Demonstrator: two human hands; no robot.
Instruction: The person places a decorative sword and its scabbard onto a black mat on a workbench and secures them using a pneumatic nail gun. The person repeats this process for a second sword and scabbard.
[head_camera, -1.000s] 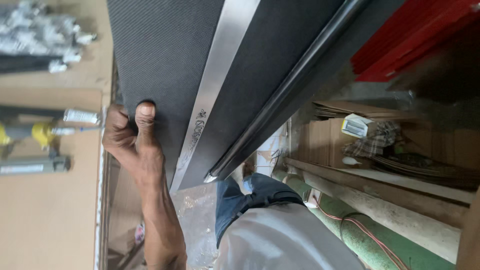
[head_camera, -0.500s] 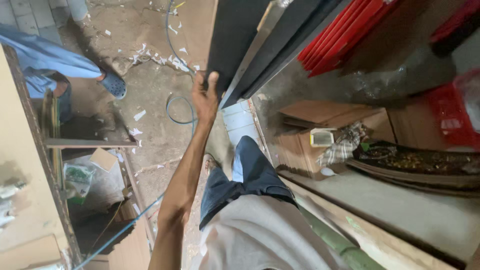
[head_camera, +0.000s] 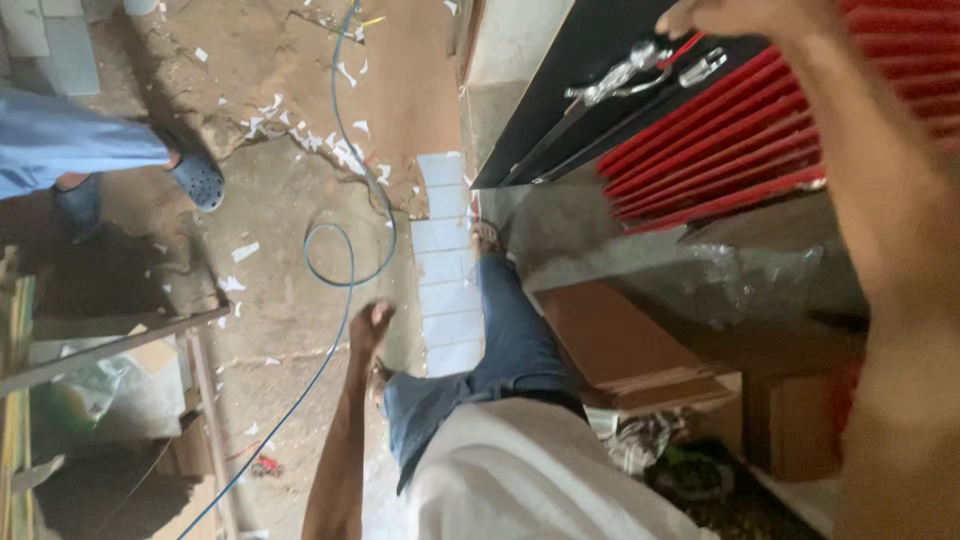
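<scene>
While the left hand (head_camera: 372, 322) is hung empty, fingers loosely curled, the right hand (head_camera: 742, 16) is stretched over the black panel (head_camera: 545, 100) leaned by the red slats (head_camera: 740, 140), finger spread can't be told, so a firm edge grip is probably needed next.
</scene>
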